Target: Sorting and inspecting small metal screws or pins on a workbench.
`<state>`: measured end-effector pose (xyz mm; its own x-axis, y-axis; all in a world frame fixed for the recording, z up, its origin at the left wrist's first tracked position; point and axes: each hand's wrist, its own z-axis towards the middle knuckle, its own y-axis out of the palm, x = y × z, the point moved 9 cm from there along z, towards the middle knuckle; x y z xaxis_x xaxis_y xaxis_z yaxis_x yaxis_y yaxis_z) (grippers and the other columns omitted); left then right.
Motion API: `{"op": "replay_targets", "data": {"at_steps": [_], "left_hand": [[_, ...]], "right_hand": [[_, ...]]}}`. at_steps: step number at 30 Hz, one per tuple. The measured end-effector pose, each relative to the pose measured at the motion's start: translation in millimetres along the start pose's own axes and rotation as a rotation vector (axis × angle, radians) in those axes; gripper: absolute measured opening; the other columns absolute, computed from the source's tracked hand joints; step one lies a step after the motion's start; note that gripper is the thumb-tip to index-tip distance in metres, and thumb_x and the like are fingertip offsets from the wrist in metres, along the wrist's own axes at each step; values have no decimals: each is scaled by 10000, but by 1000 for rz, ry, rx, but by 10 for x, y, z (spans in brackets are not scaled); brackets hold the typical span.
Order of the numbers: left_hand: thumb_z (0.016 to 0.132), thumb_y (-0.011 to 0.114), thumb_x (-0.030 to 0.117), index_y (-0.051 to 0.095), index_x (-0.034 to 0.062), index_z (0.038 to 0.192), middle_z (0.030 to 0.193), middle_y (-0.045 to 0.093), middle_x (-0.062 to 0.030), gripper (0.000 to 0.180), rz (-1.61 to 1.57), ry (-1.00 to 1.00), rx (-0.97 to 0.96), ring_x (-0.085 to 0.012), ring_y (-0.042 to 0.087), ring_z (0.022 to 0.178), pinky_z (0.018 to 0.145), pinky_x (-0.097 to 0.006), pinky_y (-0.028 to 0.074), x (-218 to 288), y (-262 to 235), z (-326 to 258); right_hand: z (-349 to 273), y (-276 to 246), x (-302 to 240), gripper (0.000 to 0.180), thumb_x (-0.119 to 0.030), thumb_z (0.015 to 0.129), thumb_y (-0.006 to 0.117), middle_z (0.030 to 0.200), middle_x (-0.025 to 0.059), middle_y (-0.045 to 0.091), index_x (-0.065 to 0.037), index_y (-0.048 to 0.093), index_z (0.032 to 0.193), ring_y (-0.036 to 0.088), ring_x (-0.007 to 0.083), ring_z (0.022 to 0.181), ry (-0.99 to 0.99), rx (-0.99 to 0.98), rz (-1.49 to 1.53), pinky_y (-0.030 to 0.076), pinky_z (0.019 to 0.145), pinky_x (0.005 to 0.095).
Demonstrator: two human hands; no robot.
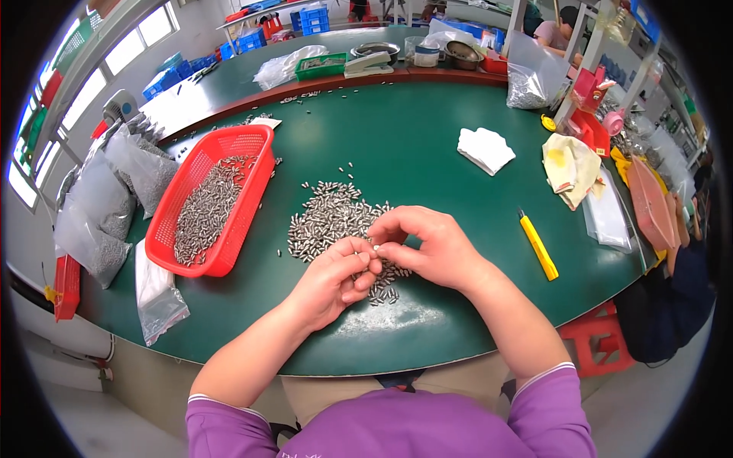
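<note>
My left hand and my right hand meet at the fingertips over the near side of a heap of small silvery metal parts. Between the pinched fingers shows the pale end of one small metal part; the rest of it is hidden. Both hands are closed, the left with its fingers curled, the right with thumb and forefinger pressed together. Left of the heap stands a red perforated plastic basket, holding many more of these parts.
Clear bags of parts crowd the left edge of the green table. A yellow utility knife, a white cloth and a stained cloth lie to the right. A co-worker's hand shows at far right, beside a pink basket.
</note>
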<state>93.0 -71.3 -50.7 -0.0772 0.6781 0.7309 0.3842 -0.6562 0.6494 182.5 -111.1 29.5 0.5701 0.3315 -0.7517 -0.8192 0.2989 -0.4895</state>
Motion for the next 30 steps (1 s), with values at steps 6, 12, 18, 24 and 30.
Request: {"op": "replay_targets", "data": {"at_steps": [6,12,18,24,30], "left_hand": [[908,480,134,463,52,978,846,526,-31,109,18,-8,-15,-57,427,613,443,-163,316,-24,-4,9],[915,494,164,466,58,997,840,524,-19,137,109,-12,9,-43,424,616,437,-155,314,-39,6,-2],[935,380,196,491,41,980,840,517,-75,195,52,-12,-13,-118,418,604,452,-201,316,-37,-11,11],[948,344,230,491,28,994,869,517,-96,254,22,-12,-16,-126,418,632,480,-207,327,-29,-10,-13],[949,349,233,485,33,970,872,514,-87,242,39,-11,-11,-115,417,630,482,-204,325,-27,-8,-9]], "right_hand": [[-27,6,74,235,-64,754,665,838,46,619,-90,615,982,603,162,781,39,32,76,498,690,289],[-11,20,-97,248,-38,749,666,855,46,641,-75,634,992,609,160,790,-90,-16,-76,499,709,276],[-20,-222,101,175,-54,761,615,858,41,635,-88,628,932,576,220,829,38,112,-335,476,732,331],[-88,-170,298,136,-64,713,639,832,46,611,-85,633,847,556,231,858,151,-102,-471,460,761,340],[-130,-123,378,113,-96,696,645,826,48,604,-88,636,808,556,232,860,244,-173,-498,463,752,335]]}}
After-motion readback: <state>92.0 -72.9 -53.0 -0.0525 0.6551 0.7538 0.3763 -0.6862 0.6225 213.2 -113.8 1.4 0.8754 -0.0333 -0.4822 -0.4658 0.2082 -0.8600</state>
